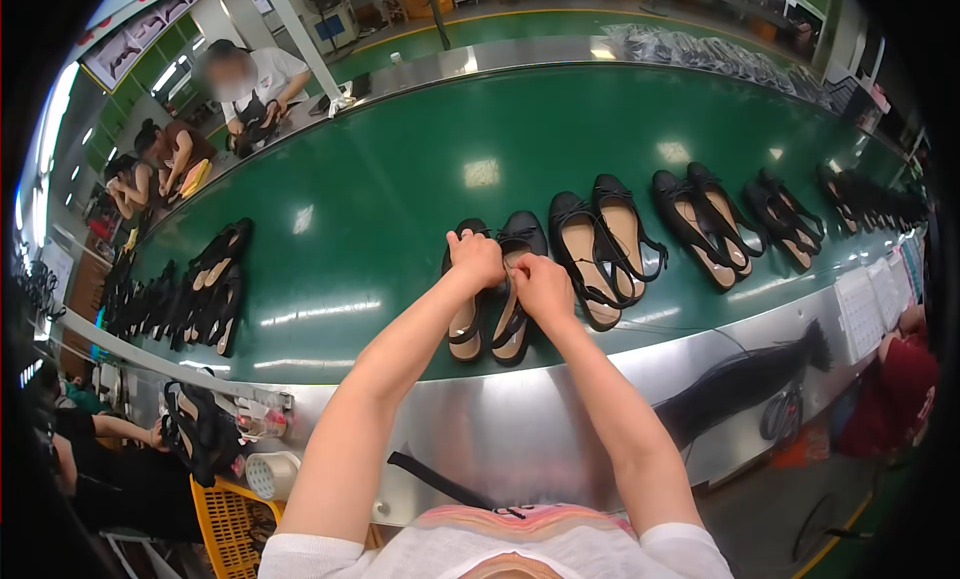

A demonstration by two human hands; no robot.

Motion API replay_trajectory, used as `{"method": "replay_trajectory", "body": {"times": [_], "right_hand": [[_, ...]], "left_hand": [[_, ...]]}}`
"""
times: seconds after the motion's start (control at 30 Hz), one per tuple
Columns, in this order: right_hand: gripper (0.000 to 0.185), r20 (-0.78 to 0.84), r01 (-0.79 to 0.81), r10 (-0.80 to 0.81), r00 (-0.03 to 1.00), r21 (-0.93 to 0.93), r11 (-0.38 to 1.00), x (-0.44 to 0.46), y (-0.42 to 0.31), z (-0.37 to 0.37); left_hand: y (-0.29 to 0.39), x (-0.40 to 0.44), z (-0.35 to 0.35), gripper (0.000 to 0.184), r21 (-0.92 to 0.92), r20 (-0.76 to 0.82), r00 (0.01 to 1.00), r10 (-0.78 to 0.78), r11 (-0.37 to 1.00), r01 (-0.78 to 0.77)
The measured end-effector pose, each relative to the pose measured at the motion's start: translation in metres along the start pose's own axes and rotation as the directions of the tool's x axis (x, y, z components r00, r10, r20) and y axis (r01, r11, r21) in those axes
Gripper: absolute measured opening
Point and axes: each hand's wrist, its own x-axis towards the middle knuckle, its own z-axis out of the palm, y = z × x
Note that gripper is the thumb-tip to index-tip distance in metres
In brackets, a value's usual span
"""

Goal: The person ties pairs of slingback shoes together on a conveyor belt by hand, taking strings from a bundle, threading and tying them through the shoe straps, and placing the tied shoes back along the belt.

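I cannot tell what left hand and right hand, fingers bent, pinch; uneven pressure could skew the black shoe.

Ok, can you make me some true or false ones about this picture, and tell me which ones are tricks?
1. The left hand and the right hand are at the same pair of shoes on the table. True.
2. The table is red on top. False: it is green.
3. The pair of shoes by the hands is white on the outside. False: it is black, with light insides.
4. A yellow basket is at the lower left of the picture. True.
5. No other shoes are on the table. False: another pair lies just to the right, and there are more on both sides.
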Motion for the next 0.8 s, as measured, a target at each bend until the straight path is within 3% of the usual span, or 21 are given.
{"method": "replay_trajectory", "body": {"times": [0.07,0.2,0.53,0.6,0.8], "right_hand": [[0.016,-0.006,0.063,-0.064,0.998,-0.039,0.997,0.0,-0.009,-0.001],[0.013,0.077,-0.024,0.03,0.997,-0.076,0.997,-0.002,0.005,0.002],[0.011,0.229,0.039,0.019,0.973,-0.245,0.969,0.007,0.008,-0.003],[0.012,0.301,-0.011,0.097,0.949,-0.275,0.961,0.013,0.007,-0.003],[0.015,0.263,-0.064,0.161,0.951,-0.342,0.938,0.019,0.003,0.005]], "left_hand": [[0.001,-0.004,0.0,0.017,0.005,-0.04,0.999,0.002,1.0,-0.002],[0.002,-0.006,-0.004,0.021,0.018,0.035,0.999,0.014,1.0,-0.015],[0.009,0.001,-0.013,0.027,-0.098,0.158,0.984,-0.078,0.991,0.094],[0.01,0.001,-0.014,0.03,-0.128,0.151,0.985,-0.083,0.986,0.103],[0.011,0.0,-0.018,0.033,-0.146,0.158,0.985,-0.067,0.985,0.091]]}}
